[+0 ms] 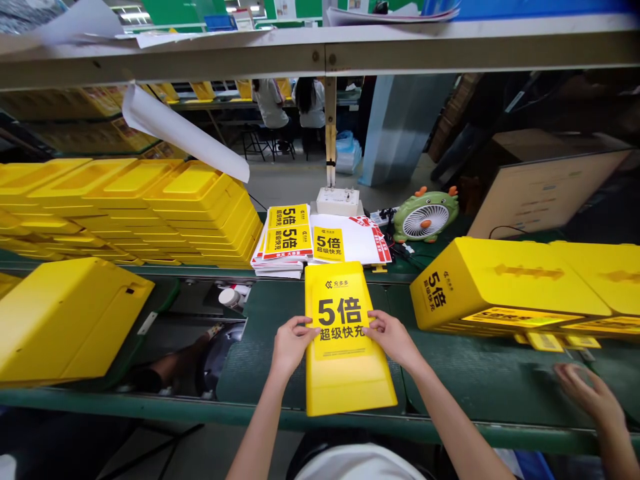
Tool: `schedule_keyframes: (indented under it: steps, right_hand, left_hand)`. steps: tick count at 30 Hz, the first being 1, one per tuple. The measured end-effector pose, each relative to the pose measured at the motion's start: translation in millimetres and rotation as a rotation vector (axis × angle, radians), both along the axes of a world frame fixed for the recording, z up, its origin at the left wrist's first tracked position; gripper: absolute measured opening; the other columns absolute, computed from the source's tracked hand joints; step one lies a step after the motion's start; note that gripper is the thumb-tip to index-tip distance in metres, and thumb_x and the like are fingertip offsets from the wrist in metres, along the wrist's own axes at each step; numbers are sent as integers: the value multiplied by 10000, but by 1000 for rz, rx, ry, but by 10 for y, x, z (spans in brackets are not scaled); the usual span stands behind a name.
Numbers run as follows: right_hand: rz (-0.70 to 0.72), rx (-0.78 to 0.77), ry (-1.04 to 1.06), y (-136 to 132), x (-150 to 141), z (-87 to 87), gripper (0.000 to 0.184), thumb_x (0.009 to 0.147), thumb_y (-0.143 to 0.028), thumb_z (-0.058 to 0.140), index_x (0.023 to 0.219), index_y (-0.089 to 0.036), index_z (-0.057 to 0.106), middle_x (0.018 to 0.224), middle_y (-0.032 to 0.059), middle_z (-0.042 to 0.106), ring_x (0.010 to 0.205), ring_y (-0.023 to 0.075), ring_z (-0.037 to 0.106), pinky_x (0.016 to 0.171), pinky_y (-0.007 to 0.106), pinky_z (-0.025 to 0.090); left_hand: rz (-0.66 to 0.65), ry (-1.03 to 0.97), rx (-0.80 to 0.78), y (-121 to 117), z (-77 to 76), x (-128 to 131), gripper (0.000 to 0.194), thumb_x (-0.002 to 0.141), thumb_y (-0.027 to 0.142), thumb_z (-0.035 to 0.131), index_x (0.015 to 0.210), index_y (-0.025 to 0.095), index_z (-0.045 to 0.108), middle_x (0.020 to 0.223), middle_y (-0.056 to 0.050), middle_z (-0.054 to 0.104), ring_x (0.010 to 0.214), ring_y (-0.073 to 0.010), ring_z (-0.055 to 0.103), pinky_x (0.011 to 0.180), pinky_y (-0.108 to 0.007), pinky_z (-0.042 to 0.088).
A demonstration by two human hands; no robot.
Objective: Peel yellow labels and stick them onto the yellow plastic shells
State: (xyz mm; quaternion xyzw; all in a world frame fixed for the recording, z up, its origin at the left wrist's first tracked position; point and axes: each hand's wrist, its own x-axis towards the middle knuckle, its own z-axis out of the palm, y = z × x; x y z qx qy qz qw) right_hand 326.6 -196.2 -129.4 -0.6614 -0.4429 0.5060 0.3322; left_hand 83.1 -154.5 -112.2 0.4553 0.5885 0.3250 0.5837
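In front of me a yellow plastic housing [350, 393] lies on the green work surface, its narrower end toward me hidden by nothing. A yellow sticker [340, 310] printed with a large black 5 and Chinese characters covers its upper face. My left hand [291, 343] pinches the sticker's left edge between thumb and fingers. At the opposite edge my right hand [393, 337] pinches it the same way. Whether the sticker touches the housing all over, I cannot tell. Just behind lie a single yellow sticker [329, 245] and a pile of sticker sheets [285, 233].
Stacked yellow housings [200, 213] stand at the left, with a tilted yellow housing [75, 320] nearer. Stickered yellow housings [505, 280] occupy the right, close to another person's hand [583, 387]. A green fan [425, 215] and a white control box [338, 200] stand behind.
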Motion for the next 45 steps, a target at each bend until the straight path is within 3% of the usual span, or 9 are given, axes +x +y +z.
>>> schedule_keyframes:
  steps: [17, 22, 25, 28, 30, 32, 35, 41, 45]
  right_hand:
    - [-2, 25, -127, -36, -36, 131, 360, 729, -419, 590, 1013, -201, 556, 757, 16, 650, 715, 187, 602, 651, 301, 463]
    - [28, 136, -333, -198, -95, 231, 387, 795, -397, 525, 1151, -246, 530, 976, 66, 669, 1060, 274, 533, 900, 428, 401]
    - [61, 202, -504, -352, -104, 163, 593, 854, -426, 428, 1399, -274, 249, 1379, 73, 435, 1322, 268, 299, 1049, 487, 273]
    - [16, 113, -451, -489, -47, 32, 703, 874, -505, 336, 1443, -249, 11, 1529, 25, 95, 1406, 224, 57, 1122, 476, 172]
    - [-16, 20, -324, -560, -5, -38, 693, 880, -540, 275, 1441, -252, -13, 1532, 18, 65, 1403, 208, 93, 1133, 448, 174]
    - [-23, -49, -204, -615, 5, -75, 686, 873, -568, 268, 1441, -275, 18, 1522, 21, 140, 1385, 208, 186, 1123, 433, 214]
    - [-24, -95, -70, -674, -49, -77, 678, 864, -591, 273, 1439, -286, 83, 1479, 26, 282, 1332, 217, 323, 1068, 400, 327]
    - [-75, -105, 140, -717, -116, -81, 687, 860, -605, 286, 1439, -283, 101, 1420, 29, 398, 1213, 212, 488, 896, 308, 491]
    - [-102, -40, 87, -711, -83, -192, 640, 880, -583, 241, 1425, -250, 199, 1459, 20, 327, 1326, 181, 335, 1037, 312, 381]
  left_hand:
    - [4, -16, -16, -5, -5, -2, 420, 590, 411, 762, 857, 147, 575, 699, -78, 707, 763, -254, 668, 673, -322, 545]
    - [-22, -14, -17, -54, 73, -43, 461, 654, 427, 716, 981, 130, 582, 769, -106, 709, 813, -267, 663, 706, -325, 541]
    - [61, 58, 31, -250, 169, -10, 672, 764, 461, 602, 1319, 173, 356, 1119, -162, 629, 1032, -273, 597, 821, -356, 513]
    - [208, 372, 219, -600, 226, 138, 736, 848, 413, 499, 1425, 235, 78, 1462, -179, 245, 1335, -301, 268, 1010, -475, 371]
    - [29, 566, 457, -808, 218, 304, 629, 886, 327, 438, 1423, 253, 118, 1488, -124, 200, 1374, -275, 157, 1080, -506, 270]
    - [-379, 652, 677, -857, 173, 495, 546, 912, 271, 361, 1418, 270, 158, 1473, -54, 272, 1372, -226, 181, 1115, -474, 235]
    - [-774, 783, 787, -432, 74, 730, 523, 922, 369, 311, 1415, 315, 147, 1474, 26, 264, 1372, -207, 178, 1127, -473, 214]
    - [-560, 998, 724, 1159, 42, 922, 617, 901, 501, 213, 1417, 161, 203, 1493, -120, 169, 1378, -331, 42, 1094, -612, 55]
    - [-684, 945, 777, 782, 121, 1078, 717, 865, 560, 282, 1421, 122, 166, 1491, -121, 179, 1379, -319, 60, 1121, -549, 55]
